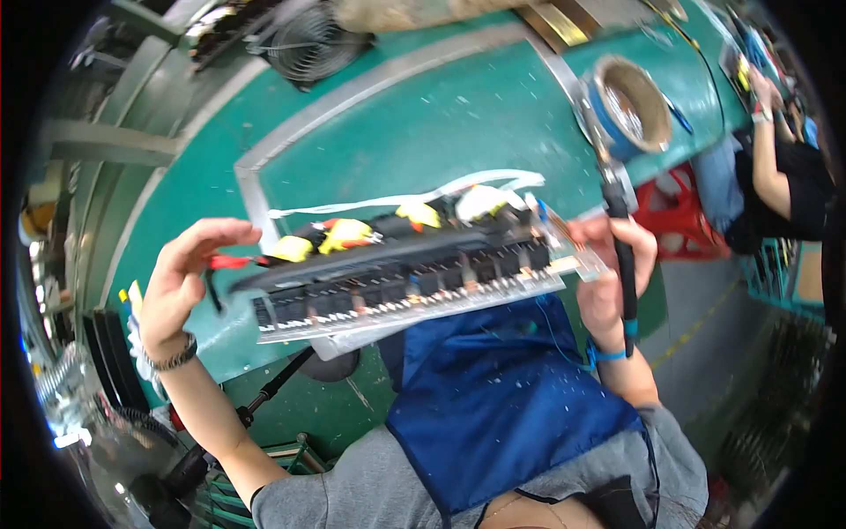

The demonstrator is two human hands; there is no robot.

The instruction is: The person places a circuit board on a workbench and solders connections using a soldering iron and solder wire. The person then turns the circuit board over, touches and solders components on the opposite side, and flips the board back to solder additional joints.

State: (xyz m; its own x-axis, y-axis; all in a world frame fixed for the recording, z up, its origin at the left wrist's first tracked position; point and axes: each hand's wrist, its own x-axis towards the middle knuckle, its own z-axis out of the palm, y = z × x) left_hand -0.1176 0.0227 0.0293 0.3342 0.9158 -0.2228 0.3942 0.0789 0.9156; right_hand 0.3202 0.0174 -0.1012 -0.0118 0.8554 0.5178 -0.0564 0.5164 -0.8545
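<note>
A long circuit board assembly (405, 295) stands tilted in front of me, with a row of black components, a dark bar and yellow-wrapped parts (348, 236) along its top. White wires (414, 201) run behind it. Beside its left end, my left hand (185, 278) is open, fingers curved and apart, near a red-tipped lead (231, 262). At the opposite end, my right hand (612, 264) is closed round what looks like a soldering iron (624, 264) with a black handle. Its metal end points up and away. The right fingers also reach the board's right end, where contact is blurred.
A blue-and-tan round reel or tub (630, 106) stands at the back right of the green table (441, 123). A black fan (317, 44) is at the far left. A red stool (679, 216) and another person (771, 167) are to the right.
</note>
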